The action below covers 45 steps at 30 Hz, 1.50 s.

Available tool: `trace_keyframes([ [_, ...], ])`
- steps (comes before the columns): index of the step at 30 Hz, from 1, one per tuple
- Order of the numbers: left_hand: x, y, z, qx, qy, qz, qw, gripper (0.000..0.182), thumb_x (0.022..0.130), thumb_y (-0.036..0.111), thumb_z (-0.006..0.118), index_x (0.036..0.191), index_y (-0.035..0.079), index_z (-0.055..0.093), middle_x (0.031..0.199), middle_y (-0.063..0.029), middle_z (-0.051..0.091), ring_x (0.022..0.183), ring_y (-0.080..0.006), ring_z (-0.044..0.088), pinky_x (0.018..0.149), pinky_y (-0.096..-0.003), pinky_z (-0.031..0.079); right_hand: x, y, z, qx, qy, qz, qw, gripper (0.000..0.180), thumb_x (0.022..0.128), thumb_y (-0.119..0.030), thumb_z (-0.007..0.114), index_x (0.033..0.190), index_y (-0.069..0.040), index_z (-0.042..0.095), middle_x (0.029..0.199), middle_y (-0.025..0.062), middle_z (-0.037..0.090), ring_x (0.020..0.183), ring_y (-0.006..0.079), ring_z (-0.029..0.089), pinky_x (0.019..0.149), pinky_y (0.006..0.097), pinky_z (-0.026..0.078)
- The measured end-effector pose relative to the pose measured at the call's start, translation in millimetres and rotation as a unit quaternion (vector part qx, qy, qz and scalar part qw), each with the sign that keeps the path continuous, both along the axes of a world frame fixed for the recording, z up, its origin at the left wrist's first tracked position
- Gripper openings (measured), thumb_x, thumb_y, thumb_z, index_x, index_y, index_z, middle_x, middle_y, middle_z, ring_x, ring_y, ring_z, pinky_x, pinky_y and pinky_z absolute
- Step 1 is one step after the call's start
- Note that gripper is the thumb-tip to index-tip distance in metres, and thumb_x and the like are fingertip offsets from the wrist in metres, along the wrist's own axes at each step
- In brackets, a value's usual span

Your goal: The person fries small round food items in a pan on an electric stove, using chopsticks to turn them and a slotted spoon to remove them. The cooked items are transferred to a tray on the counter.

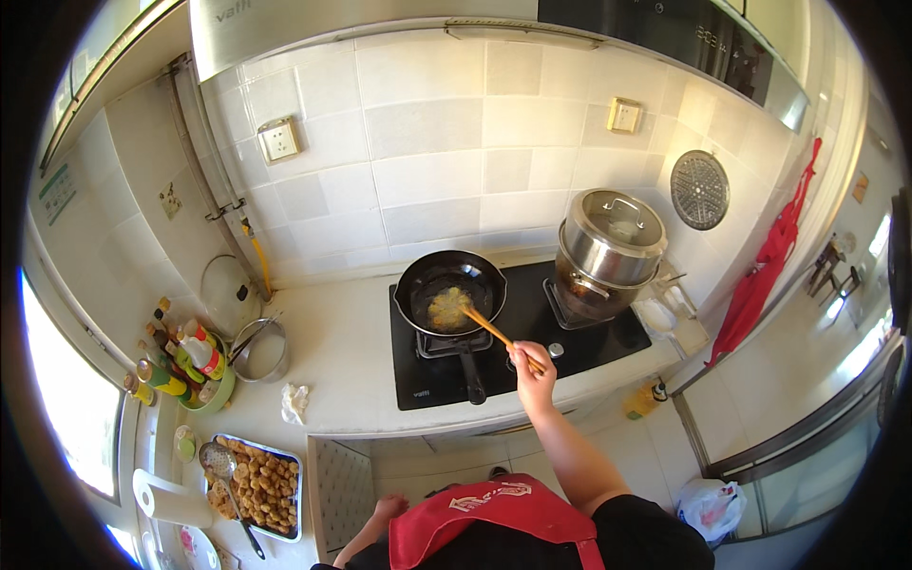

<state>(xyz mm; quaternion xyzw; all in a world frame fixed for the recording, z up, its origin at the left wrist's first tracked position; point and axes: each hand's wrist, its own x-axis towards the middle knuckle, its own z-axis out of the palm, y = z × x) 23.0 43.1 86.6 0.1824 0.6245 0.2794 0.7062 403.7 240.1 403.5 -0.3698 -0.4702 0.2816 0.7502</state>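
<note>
My right hand (532, 370) grips a pair of wooden chopsticks (491, 327), whose far ends touch yellowish food (450, 309) in a black frying pan (420, 273). The pan stands on the left burner of a black glass hob (598, 343), its handle pointing towards me. My left hand (391, 506) hangs low beside my red apron (491, 509), away from the counter; its fingers are too small and blurred to read. A tray (299, 499) of browned fried pieces lies at the lower left, with a slotted skimmer (218, 460) resting on it.
A lidded steel steamer pot (613, 246) stands on the right burner. Left of the hob are a metal pot (262, 356), crumpled tissue (294, 403), a green basin (221, 393) of bottles and a paper roll (174, 499). A range hood (370, 16) hangs above. A plastic bag (711, 507) sits on the floor.
</note>
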Motion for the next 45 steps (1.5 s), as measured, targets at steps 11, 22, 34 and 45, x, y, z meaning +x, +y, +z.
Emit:
trace_keyframes([
  [11, -49.6, -71.5, -69.4, -0.018, 0.169, -0.102, 0.98, 0.026, 0.089, 0.026, 0.067, 0.105, 0.006, 0.07, 0.106, -0.0114, 0.07, 0.094, -0.0189, 0.068, 0.079, -0.0334, 0.055, 12.9, -88.1, 20.1, -0.083, 0.226, -0.013, 0.97, 0.023, 0.099, -0.014, 0.054, 0.11, 0.006, 0.059, 0.101, 0.0154, 0.066, 0.092, 0.0252, 0.069, 0.087, 0.0353, 0.057],
  [22, -56.5, -108.6, -83.5, -0.004, 0.21, -0.098, 0.973, 0.031, 0.087, 0.033, 0.069, 0.105, 0.007, 0.072, 0.105, -0.0094, 0.072, 0.095, -0.0175, 0.068, 0.08, -0.0328, 0.053, 11.7, -75.4, 39.8, -0.078, 0.201, -0.029, 0.976, 0.025, 0.1, -0.017, 0.054, 0.113, 0.004, 0.057, 0.103, 0.015, 0.066, 0.096, 0.0258, 0.068, 0.088, 0.0337, 0.055],
  [34, -30.7, -133.2, -84.4, 0.164, 0.208, -0.116, 0.957, 0.037, 0.086, 0.04, 0.071, 0.106, 0.009, 0.074, 0.104, -0.0073, 0.073, 0.095, -0.0159, 0.068, 0.082, -0.0322, 0.052, 24.9, -25.0, 43.9, -0.082, 0.184, -0.024, 0.979, 0.026, 0.099, -0.018, 0.057, 0.113, 0.003, 0.059, 0.102, 0.0151, 0.067, 0.098, 0.0262, 0.068, 0.087, 0.0339, 0.055],
  [45, 25.5, -67.9, -76.5, -0.014, 0.28, -0.053, 0.959, 0.031, 0.081, 0.03, 0.072, 0.105, 0.01, 0.074, 0.098, -0.0079, 0.074, 0.092, -0.0168, 0.07, 0.081, -0.0318, 0.054, 73.5, 27.6, 40.6, -0.135, 0.189, -0.013, 0.973, 0.026, 0.098, -0.018, 0.058, 0.111, 0.004, 0.059, 0.102, 0.0157, 0.067, 0.098, 0.0261, 0.068, 0.088, 0.0338, 0.055],
])
